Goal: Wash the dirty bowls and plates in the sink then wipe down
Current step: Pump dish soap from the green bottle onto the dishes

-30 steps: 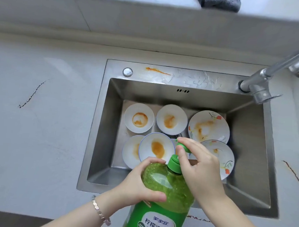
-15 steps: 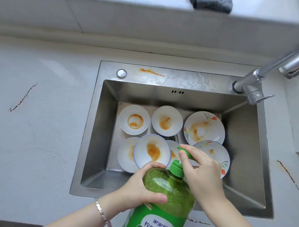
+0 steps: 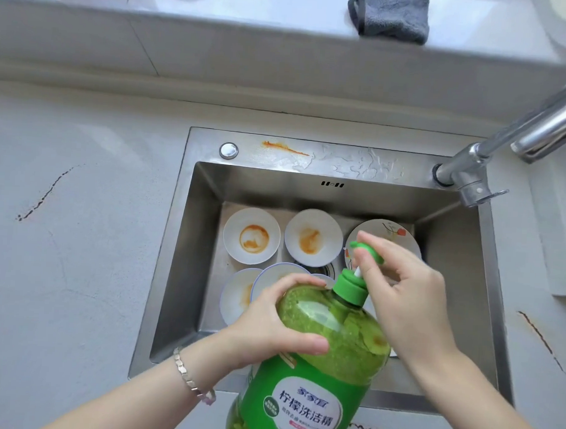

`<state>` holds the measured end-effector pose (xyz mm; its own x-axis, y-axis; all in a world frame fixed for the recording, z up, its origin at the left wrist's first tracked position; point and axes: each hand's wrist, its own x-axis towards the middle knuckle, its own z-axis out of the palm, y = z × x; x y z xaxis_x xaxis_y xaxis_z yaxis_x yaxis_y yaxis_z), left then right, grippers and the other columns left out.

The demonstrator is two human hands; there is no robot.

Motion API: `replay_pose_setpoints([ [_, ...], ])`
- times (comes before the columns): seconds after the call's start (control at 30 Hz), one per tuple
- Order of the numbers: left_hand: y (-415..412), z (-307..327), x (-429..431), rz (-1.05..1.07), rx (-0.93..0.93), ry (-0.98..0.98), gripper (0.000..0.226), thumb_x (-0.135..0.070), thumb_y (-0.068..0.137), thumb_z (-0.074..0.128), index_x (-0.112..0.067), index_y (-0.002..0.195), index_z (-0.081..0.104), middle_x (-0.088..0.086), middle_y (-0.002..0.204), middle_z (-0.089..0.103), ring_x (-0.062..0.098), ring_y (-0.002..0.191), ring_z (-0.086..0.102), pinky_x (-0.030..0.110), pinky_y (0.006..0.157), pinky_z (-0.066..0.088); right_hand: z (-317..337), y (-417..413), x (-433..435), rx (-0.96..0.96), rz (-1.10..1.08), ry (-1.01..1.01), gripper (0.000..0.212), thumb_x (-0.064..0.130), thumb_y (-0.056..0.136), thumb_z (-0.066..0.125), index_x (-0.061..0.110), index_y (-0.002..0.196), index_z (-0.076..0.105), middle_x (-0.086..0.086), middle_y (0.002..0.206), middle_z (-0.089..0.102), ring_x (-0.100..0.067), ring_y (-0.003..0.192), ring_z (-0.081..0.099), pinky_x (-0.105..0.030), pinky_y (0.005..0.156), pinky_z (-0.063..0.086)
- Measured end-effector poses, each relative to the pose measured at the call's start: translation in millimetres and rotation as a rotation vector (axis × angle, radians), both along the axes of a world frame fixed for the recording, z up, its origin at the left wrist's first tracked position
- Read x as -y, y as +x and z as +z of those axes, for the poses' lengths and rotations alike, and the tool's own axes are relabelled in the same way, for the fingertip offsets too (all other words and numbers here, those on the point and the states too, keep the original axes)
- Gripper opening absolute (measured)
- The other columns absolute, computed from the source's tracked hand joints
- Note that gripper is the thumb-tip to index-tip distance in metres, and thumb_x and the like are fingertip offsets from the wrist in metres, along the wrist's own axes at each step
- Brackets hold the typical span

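Grip: left hand (image 3: 277, 324) wraps green plastic detergent bottle (image 3: 321, 352) to steady it; right hand (image 3: 410, 304) pinches green pump head (image 3: 369, 250) (over steel sink (image 3: 192, 259), mid-frame).

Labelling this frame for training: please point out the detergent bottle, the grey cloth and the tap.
detergent bottle (image 3: 344, 330), head view, its clear green shoulder.
grey cloth (image 3: 392, 16), head view, its folded middle.
tap (image 3: 471, 170), head view, its base body.

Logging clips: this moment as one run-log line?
stage: detergent | left hand: grips green plastic detergent bottle | right hand: pinches green pump head | steel sink: stained white dishes unwashed
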<state>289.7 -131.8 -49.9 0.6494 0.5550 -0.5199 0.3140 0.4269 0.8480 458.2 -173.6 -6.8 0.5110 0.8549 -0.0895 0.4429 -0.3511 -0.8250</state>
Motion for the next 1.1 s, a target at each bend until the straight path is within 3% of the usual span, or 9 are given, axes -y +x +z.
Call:
replay_pose_setpoints([
  [0.2, 22, -4, -22, 0.008, -0.015, 0.098, 0.074, -0.038, 0.036, 0.081, -0.035, 0.107, 0.060, -0.017, 0.110, 0.064, 0.004, 0.108, 0.060, 0.023, 0.097, 0.044, -1, 8, -19, 0.029, -0.050, 0.022, 0.025, 0.021, 0.089, 0.061, 0.015, 0.111, 0.068, 0.009, 0.107, 0.063, -0.017, 0.092, 0.067, -0.027, 0.083, 0.049],
  [0.3, 32, -11, -29, 0.041, -0.016, 0.130, 0.073, -0.038, 0.034, 0.081, -0.034, 0.104, 0.060, -0.020, 0.105, 0.064, -0.001, 0.106, 0.059, 0.014, 0.094, 0.041, -8, 10, -26, 0.087, -0.125, 0.081, 0.031, 0.025, 0.085, 0.056, 0.012, 0.109, 0.069, 0.010, 0.105, 0.062, -0.010, 0.095, 0.065, -0.028, 0.084, 0.049],
  [0.4, 41, -18, -32, 0.068, -0.005, 0.120, 0.071, -0.037, 0.033, 0.081, -0.034, 0.102, 0.061, -0.013, 0.106, 0.065, 0.003, 0.105, 0.059, 0.018, 0.097, 0.042, -18, 15, -34, 0.163, -0.151, 0.076, 0.028, 0.023, 0.084, 0.056, 0.009, 0.105, 0.071, 0.005, 0.100, 0.065, -0.006, 0.098, 0.059, -0.027, 0.085, 0.046],
  [0.53, 44, -33, -36, 0.059, -0.004, 0.101, 0.068, -0.036, 0.032, 0.082, -0.034, 0.098, 0.063, -0.009, 0.104, 0.067, 0.006, 0.104, 0.061, 0.021, 0.098, 0.043, -37, 15, -37, 0.123, -0.189, 0.031, 0.031, 0.026, 0.083, 0.052, 0.010, 0.102, 0.071, 0.006, 0.098, 0.064, -0.021, 0.089, 0.068, -0.037, 0.081, 0.053],
  [0.63, 43, -46, -40, 0.063, -0.021, 0.089, 0.069, -0.034, 0.033, 0.083, -0.033, 0.100, 0.063, -0.008, 0.105, 0.067, 0.007, 0.105, 0.061, 0.024, 0.098, 0.043, -49, 13, -41, 0.109, -0.188, 0.010, 0.031, 0.024, 0.083, 0.053, 0.008, 0.102, 0.071, 0.003, 0.100, 0.066, -0.023, 0.092, 0.068, -0.039, 0.084, 0.053],
  [0.77, 39, -59, -39, 0.111, -0.021, 0.045, 0.073, -0.028, 0.035, 0.081, -0.025, 0.104, 0.061, -0.009, 0.103, 0.067, 0.006, 0.099, 0.062, 0.020, 0.091, 0.046, -59, 11, -51, 0.130, -0.128, -0.001, 0.018, 0.009, 0.086, 0.063, 0.006, 0.102, 0.071, -0.002, 0.101, 0.068, -0.022, 0.095, 0.066, -0.043, 0.085, 0.054],
  [0.93, 36, -65, -39, 0.136, -0.012, -0.020, 0.073, -0.024, 0.036, 0.079, -0.023, 0.106, 0.059, -0.008, 0.103, 0.066, 0.004, 0.096, 0.062, 0.018, 0.086, 0.046, -65, 8, -53, 0.122, -0.116, 0.014, 0.024, 0.018, 0.085, 0.059, 0.008, 0.102, 0.072, 0.007, 0.098, 0.064, -0.006, 0.096, 0.061, -0.031, 0.087, 0.051],
  [1.0, 39, -67, -40, 0.132, -0.010, -0.043, 0.074, -0.025, 0.036, 0.079, -0.023, 0.107, 0.059, -0.007, 0.104, 0.065, 0.004, 0.096, 0.062, 0.019, 0.086, 0.047, -70, 9, -50, 0.132, -0.119, 0.001, 0.020, 0.014, 0.086, 0.061, 0.007, 0.101, 0.072, 0.002, 0.101, 0.067, -0.009, 0.097, 0.061, -0.030, 0.089, 0.049],
  [1.1, 42, -69, -42, 0.117, -0.010, -0.063, 0.074, -0.027, 0.036, 0.080, -0.023, 0.108, 0.060, -0.007, 0.104, 0.065, 0.003, 0.096, 0.062, 0.018, 0.085, 0.047, -73, 10, -48, 0.165, -0.130, -0.034, 0.018, 0.007, 0.086, 0.063, 0.006, 0.101, 0.071, -0.005, 0.103, 0.069, -0.012, 0.099, 0.060, -0.018, 0.091, 0.041],
])
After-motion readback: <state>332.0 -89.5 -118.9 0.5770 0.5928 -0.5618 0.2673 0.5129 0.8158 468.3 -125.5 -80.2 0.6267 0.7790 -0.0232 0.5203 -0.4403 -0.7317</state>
